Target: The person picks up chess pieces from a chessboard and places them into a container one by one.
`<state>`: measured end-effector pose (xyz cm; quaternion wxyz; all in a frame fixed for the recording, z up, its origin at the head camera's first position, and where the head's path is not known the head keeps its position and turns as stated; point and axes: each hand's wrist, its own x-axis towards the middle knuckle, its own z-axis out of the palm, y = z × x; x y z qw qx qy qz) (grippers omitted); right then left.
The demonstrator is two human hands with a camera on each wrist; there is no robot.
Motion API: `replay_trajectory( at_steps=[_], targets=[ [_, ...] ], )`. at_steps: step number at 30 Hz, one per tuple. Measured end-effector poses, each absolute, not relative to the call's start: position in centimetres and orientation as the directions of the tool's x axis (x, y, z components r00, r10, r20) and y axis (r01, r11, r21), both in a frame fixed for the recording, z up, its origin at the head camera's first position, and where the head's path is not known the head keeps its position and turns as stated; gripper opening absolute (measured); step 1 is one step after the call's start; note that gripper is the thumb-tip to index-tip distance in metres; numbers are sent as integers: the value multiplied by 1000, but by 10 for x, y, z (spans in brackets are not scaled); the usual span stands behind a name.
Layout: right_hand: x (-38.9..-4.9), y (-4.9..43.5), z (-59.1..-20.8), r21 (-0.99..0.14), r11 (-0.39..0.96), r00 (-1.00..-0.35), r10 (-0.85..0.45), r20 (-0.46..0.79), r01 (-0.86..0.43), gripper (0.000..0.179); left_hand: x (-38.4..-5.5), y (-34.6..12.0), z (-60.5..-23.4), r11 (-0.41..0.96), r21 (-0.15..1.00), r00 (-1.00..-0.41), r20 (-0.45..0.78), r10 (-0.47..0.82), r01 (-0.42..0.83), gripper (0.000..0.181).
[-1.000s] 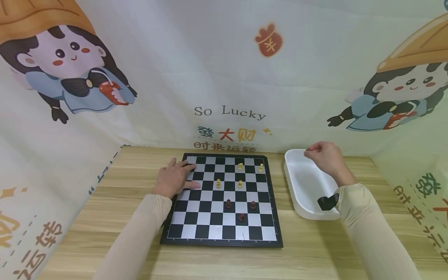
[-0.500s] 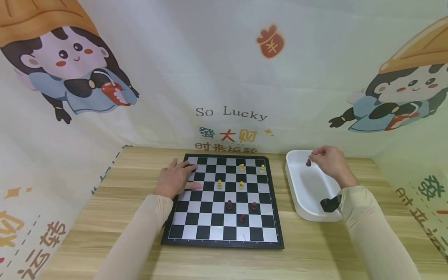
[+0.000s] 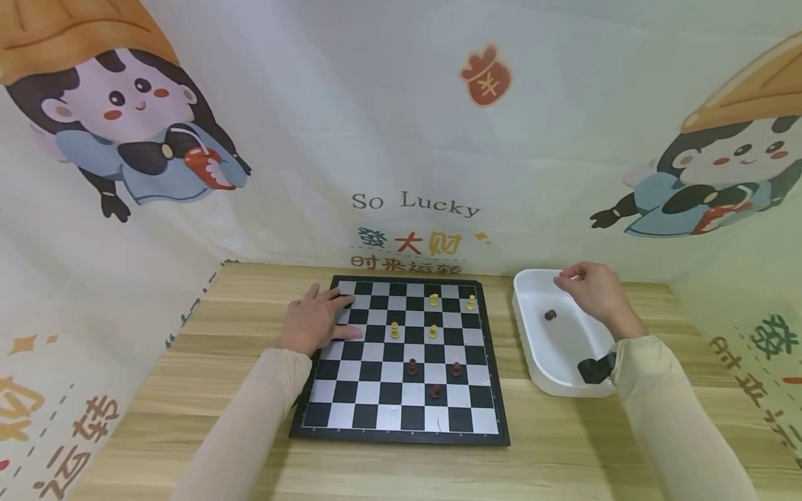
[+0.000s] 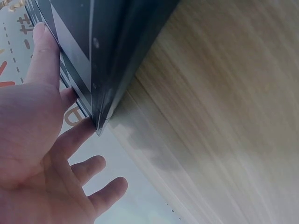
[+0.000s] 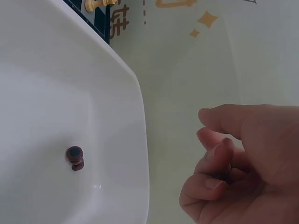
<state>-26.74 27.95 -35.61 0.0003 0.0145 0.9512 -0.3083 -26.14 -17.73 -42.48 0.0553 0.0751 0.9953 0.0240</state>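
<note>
My left hand (image 3: 313, 320) rests with spread fingers on the left edge of a chessboard (image 3: 388, 417); in the left wrist view, its thumb and fingertips touch the board's surface and rim. Over the back of a white plastic tray (image 3: 525, 334), my right hand (image 3: 592, 289) holds nothing; its fingers are loosely bent, with a small gap between thumb and index finger. A dark red chess pawn (image 3: 550, 315) is on its side in the tray, its round base showing in the right wrist view. Three dark red pawns (image 3: 412, 367) and several yellow chess pieces (image 3: 434, 331) stand on the board.
The wooden table (image 3: 238, 313) holds the board in the middle and the tray to its right. A printed cloth (image 3: 401, 125) hangs behind and along both sides. A black wrist camera (image 3: 595, 369) sits over the tray's near right part.
The dark red pawn was pinched in my right fingers; they have let it go and it is lower, in the tray. My left hand has stayed on the board.
</note>
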Motion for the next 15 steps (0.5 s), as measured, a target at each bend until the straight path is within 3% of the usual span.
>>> replay_trajectory(
  at_steps=[6, 15],
  targets=[
    [-263, 274, -352, -567, 823, -999, -19, 33, -34, 48, -261, -179, -423, 986, 43, -982, -92, 163, 159, 85],
    [-252, 258, -351, -550, 828, -991, -49, 121, -108, 41, -263, -180, -427, 987, 37, -983, -89, 158, 156, 86]
  ],
)
